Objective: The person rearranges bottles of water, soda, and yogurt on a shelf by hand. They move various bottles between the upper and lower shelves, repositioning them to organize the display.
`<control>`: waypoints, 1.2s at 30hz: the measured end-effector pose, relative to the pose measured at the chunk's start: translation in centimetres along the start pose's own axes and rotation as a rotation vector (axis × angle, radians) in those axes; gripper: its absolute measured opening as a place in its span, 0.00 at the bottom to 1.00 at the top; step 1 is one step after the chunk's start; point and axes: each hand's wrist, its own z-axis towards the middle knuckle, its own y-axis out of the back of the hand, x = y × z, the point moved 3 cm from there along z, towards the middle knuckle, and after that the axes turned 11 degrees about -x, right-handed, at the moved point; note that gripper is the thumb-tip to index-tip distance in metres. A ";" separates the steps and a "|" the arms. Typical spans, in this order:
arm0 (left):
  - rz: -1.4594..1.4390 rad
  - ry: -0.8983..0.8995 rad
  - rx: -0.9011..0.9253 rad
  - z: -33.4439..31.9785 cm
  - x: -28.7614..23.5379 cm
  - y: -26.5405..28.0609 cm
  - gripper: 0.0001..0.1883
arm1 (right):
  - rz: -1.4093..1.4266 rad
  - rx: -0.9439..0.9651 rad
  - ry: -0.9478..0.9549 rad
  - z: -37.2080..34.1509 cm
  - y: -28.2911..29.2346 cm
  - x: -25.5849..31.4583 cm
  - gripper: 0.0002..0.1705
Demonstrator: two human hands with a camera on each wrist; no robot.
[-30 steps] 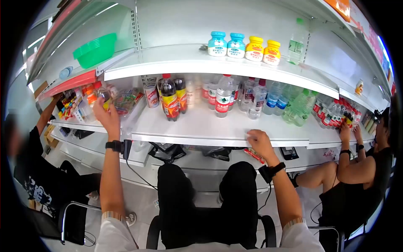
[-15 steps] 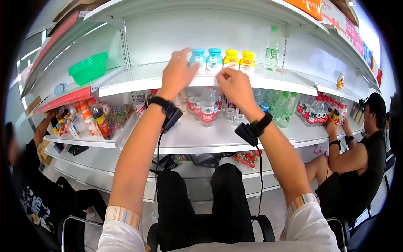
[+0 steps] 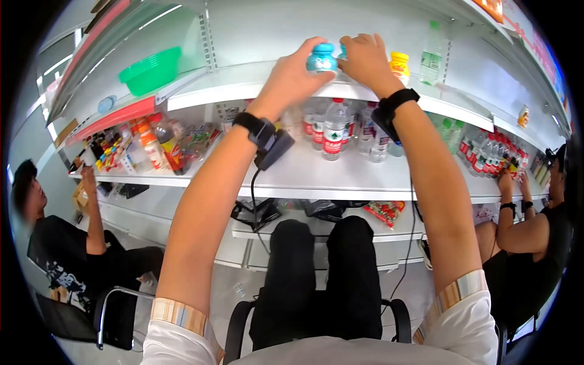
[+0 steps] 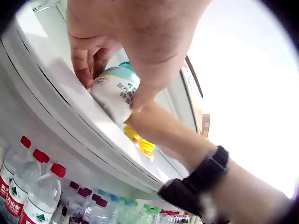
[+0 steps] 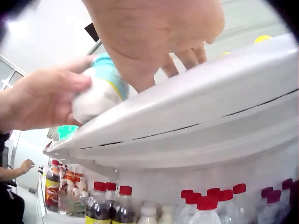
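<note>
My left hand [image 3: 298, 82] grips a small blue-capped drink bottle [image 3: 322, 58] at the front of the upper shelf [image 3: 219, 88]. In the left wrist view its white label bottle [image 4: 116, 91] tilts, with thumb and fingers on opposite sides. Just beside it, my right hand [image 3: 369, 61] bends over a second blue-capped bottle [image 3: 342, 52], thumb and fingers around its top. Most of that bottle is hidden behind the hand. A yellow-capped bottle [image 3: 399, 66] stands right of my right hand; the right wrist view shows its yellow cap [image 5: 263, 39].
Red-capped water bottles [image 3: 333, 131] stand on the shelf below. A green basin [image 3: 151, 71] sits at upper left, and a clear green-labelled bottle [image 3: 431, 58] at upper right. People sit on both sides, one in a black shirt [image 3: 61, 255] at left.
Both hands have risen from the lower shelf area to the upper shelf. The left hand has taken hold of one blue-capped bottle; the right has closed around the other.
</note>
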 end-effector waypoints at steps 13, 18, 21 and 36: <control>0.064 0.191 0.020 -18.2 12.8 -8.3 0.34 | 0.279 -0.051 -0.027 -0.9 1.3 2.7 0.28; 0.112 0.251 0.063 -20.1 15.0 -10.9 0.35 | 0.408 0.014 -0.114 -1.7 1.7 3.0 0.25; 0.202 0.282 0.058 -19.8 15.7 -10.6 0.35 | 0.452 -0.159 -0.098 -2.3 2.5 3.6 0.23; 0.327 0.269 -0.068 -20.4 16.8 -10.4 0.31 | 0.655 0.064 -0.558 -22.1 1.3 8.8 0.47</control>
